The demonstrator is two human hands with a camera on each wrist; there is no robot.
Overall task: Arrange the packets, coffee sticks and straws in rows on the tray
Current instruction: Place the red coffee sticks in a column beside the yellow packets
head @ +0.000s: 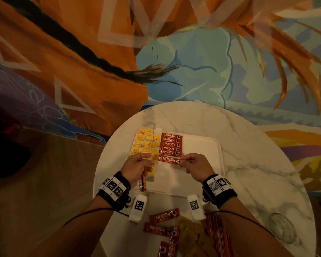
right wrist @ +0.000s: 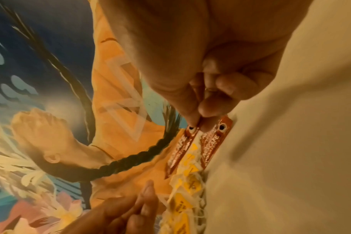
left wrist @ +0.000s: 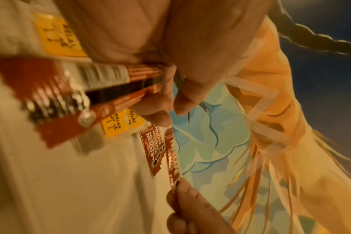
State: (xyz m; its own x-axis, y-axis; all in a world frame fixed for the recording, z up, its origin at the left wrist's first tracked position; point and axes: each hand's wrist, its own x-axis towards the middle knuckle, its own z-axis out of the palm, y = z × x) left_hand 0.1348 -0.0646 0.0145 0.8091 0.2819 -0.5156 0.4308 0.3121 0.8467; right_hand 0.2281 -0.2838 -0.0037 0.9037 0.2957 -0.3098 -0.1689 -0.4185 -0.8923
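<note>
Just below the stick row (head: 171, 145) on the tray (head: 204, 145), right hand (head: 196, 165) pinches one stick (head: 170, 160) by its end; lay it parallel, ends flush, while left hand (head: 137, 165) grips spare sticks (head: 142, 182).

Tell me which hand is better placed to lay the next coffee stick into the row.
Right. The right hand already pinches a coffee stick just below the row; the left hand grips spare sticks.

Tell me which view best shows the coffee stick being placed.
The head view: the coffee stick lies flat, label readable, below the row, its end pinched by the right hand. Right wrist shows only the pinched end; left wrist shows it edge-on and blurred.
</note>
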